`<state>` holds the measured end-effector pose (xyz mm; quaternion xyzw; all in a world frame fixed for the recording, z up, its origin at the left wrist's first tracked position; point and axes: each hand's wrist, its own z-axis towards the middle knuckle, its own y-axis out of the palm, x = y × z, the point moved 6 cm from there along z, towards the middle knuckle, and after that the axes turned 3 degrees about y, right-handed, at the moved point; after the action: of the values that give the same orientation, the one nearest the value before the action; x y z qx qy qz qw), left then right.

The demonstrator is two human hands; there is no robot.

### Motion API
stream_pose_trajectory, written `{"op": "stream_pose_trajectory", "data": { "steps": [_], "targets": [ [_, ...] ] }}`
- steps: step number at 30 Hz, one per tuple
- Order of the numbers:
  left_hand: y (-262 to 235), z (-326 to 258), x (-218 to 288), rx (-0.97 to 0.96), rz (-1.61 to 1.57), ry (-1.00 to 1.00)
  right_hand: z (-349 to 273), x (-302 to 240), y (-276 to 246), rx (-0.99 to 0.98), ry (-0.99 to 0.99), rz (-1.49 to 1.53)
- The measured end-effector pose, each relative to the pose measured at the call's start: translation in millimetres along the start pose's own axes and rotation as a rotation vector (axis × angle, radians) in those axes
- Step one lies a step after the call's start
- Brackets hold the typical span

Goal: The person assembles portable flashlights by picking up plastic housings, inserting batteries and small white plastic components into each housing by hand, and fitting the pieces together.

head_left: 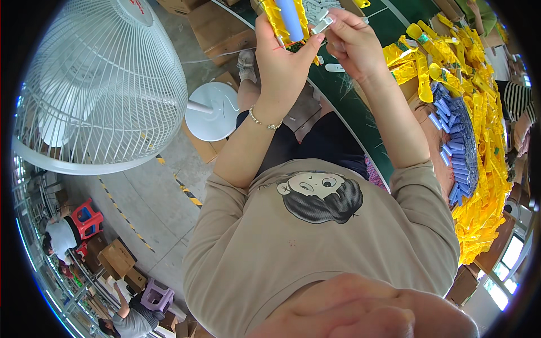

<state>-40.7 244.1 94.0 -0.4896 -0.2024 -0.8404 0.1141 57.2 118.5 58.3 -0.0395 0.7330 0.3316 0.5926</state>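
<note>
Near the top of the head view my left hand (284, 70) is closed around a yellow plastic housing (273, 18). A blue cylindrical cell (290, 21) lies lengthwise in that housing, and thin red wire shows at its lower end. My right hand (356, 49) pinches a small white plastic part (322, 25) between thumb and fingers. That part is right beside the housing, close to my left thumb; whether they touch I cannot tell. A loose white oval piece (334, 67) lies on the green worktable (352, 112) below my right hand.
On the right, a large heap of yellow housings (487, 169) surrounds a stack of blue cells (459, 152). A white caged fan (107, 90) stands close on the left, its round base (213, 111) on cardboard. Cardboard boxes (217, 31) lie beyond; other people sit at far left.
</note>
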Motion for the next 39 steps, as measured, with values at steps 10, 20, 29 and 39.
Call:
{"op": "stream_pose_trajectory", "data": {
  "steps": [10,20,29,39],
  "targets": [
    [-4.9,-8.9,-20.4,-0.052,-0.11,0.032,-15.7,-18.2,11.9,-0.134,-0.017,-0.582],
    [23.0,-32.2,-49.9,-0.156,-0.296,-0.311,-47.5,6.5,-14.6,-0.077,0.144,-0.108],
    [42.2,-69.2,-81.7,-0.474,-0.033,-0.395,-59.8,-46.0,-40.4,0.145,-0.082,-1.015],
    [51.0,-81.0,-79.2,-0.56,-0.004,-0.521,-58.0,-40.9,-43.8,0.15,-0.074,-0.968]
  ]
}}
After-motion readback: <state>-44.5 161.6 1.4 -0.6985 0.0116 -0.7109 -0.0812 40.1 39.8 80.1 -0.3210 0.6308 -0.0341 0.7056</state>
